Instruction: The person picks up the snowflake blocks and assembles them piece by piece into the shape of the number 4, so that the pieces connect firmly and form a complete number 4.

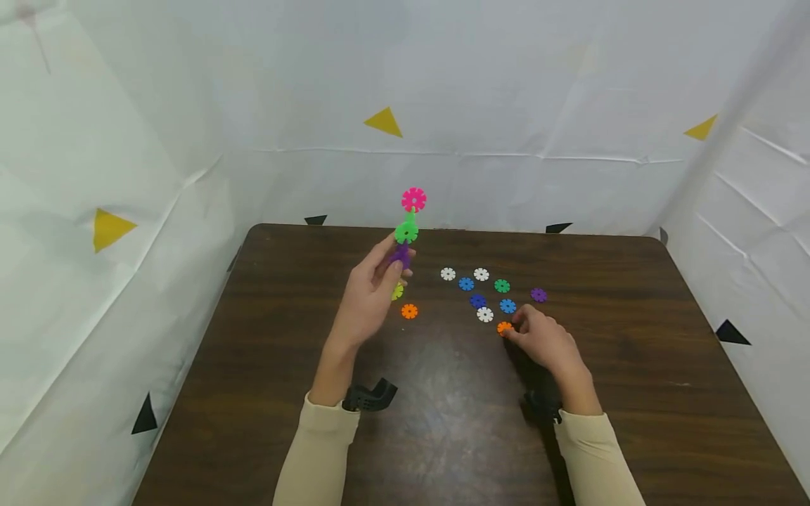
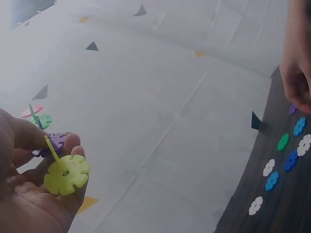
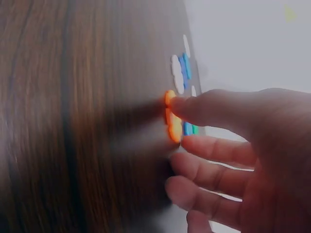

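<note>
My left hand (image 1: pixel 394 266) is raised above the dark wooden table (image 1: pixel 443 436) and grips a chain of slotted snowflake discs (image 1: pixel 405 242) around its purple piece. The chain runs from a pink disc (image 1: pixel 413 199) at the top through green and purple to a yellow-green disc (image 2: pixel 67 174) at the bottom. My right hand (image 1: pixel 514 330) is down on the table, its thumb and forefinger pinching a flat orange disc (image 3: pixel 172 119), also visible from the head camera as the orange disc (image 1: pixel 504 327).
Several loose discs lie in a cluster (image 1: pixel 487 292) beyond my right hand: white, blue, green and purple. Another orange disc (image 1: pixel 409 310) lies below my left hand. White sheeting walls the table on three sides.
</note>
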